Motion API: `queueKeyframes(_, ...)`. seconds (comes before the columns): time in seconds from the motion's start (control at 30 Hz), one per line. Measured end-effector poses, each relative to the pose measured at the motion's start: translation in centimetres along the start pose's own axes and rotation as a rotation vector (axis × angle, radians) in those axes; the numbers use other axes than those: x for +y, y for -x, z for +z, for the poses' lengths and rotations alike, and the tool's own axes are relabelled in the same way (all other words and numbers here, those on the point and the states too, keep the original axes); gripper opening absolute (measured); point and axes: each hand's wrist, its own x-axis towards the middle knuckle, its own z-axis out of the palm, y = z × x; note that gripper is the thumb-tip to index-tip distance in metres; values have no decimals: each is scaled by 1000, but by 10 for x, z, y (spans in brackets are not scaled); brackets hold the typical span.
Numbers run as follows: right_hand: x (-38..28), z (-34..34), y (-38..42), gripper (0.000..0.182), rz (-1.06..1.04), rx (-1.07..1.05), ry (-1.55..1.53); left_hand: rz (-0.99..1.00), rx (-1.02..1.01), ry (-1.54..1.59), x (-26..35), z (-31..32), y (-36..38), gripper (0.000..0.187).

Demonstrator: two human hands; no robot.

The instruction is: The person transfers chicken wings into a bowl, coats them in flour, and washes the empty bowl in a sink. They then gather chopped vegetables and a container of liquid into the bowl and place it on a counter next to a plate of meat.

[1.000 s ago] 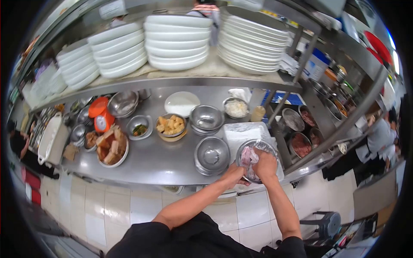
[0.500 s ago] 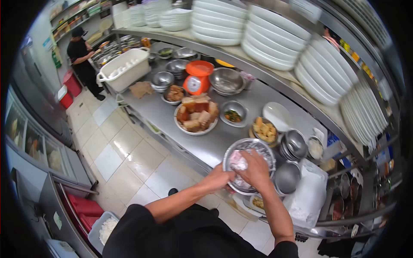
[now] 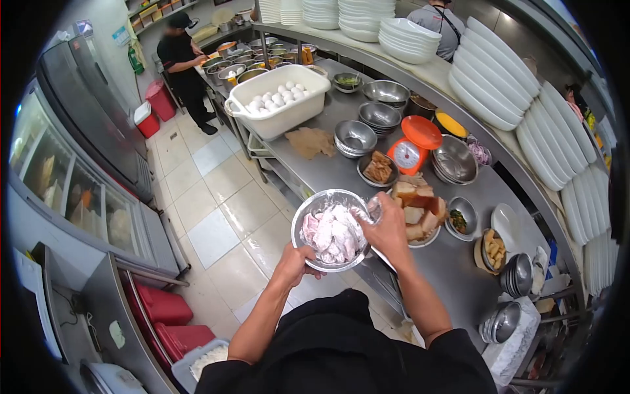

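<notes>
Off the counter's edge I carry a metal bowl (image 3: 326,198). Pieces of raw meat (image 3: 336,235), pinkish and coated in white powder, fill it. My left hand (image 3: 295,264) is closed on the lower left rim, thumb on top and fingers beneath. At the right rim, my right hand (image 3: 387,228) grips the bowl with its fingers curled; white powder shows on them. Just right of that hand, partly covered by it, a dish of large browned pork chunks (image 3: 420,210) stands on the counter.
The steel counter (image 3: 453,276) holds an orange scale (image 3: 410,148), a white tub (image 3: 282,121) of eggs, and several metal bowls (image 3: 354,138). White plates (image 3: 495,72) are stacked on the shelf above. A co-worker (image 3: 184,69) stands far left; fridges (image 3: 92,98) line that side.
The bowl has left its place at the right of the counter and moved left with my hands. My right hand has come out of the meat to the rim. My view has turned left.
</notes>
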Motion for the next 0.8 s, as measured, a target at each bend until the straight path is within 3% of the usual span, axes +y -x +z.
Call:
queueKeyframes(0.07, 4, 5, -23, 39, 257, -191, 104, 5, -31, 16, 19, -15, -21, 33)
queueKeyframes(0.1, 19, 11, -28, 51, 243, -275, 133, 12, -39, 13, 27, -17, -30, 32)
queueKeyframes(0.13, 36, 20, -39, 51, 247, -270, 135, 11, -45, 10, 37, -20, -44, 32)
queueKeyframes(0.23, 51, 25, -83, 52, 531, -536, -79, 40, -118, -39, 67, -22, -94, 29)
queueKeyframes(0.27, 58, 25, -100, 48, 508, -491, -73, 43, -121, -39, 80, -19, -114, 29)
queueKeyframes(0.33, 103, 36, -133, 38, -55, -556, 449, 67, -175, -109, 105, -7, -151, 30)
queueKeyframes(0.4, 103, 42, -172, 27, 421, -219, 100, 49, -224, -114, 135, 5, -194, 33)
queueKeyframes(0.43, 139, 51, -195, 25, 306, -278, 144, -38, -283, -135, 151, 6, -217, 48)
queueKeyframes(0.47, 144, 51, -218, 33, 309, -278, 99, -34, -277, -133, 166, 6, -232, 48)
queueKeyframes(0.53, 151, 60, -267, 37, 597, -221, -184, 1, -252, -164, 199, 4, -257, 69)
queueKeyframes(0.63, 221, 97, -341, 36, 684, -216, -173, 92, -242, -165, 235, -39, -275, 68)
queueKeyframes(0.67, 244, 117, -365, 36, 684, -231, -167, 159, -255, -154, 246, -60, -276, 65)
queueKeyframes(0.73, 285, 157, -403, 34, 351, 316, 105, 228, -196, -135, 263, -109, -270, 54)
queueKeyframes(0.8, 311, 170, -439, 41, 227, 241, 104, 292, -8, -86, 273, -154, -259, 48)
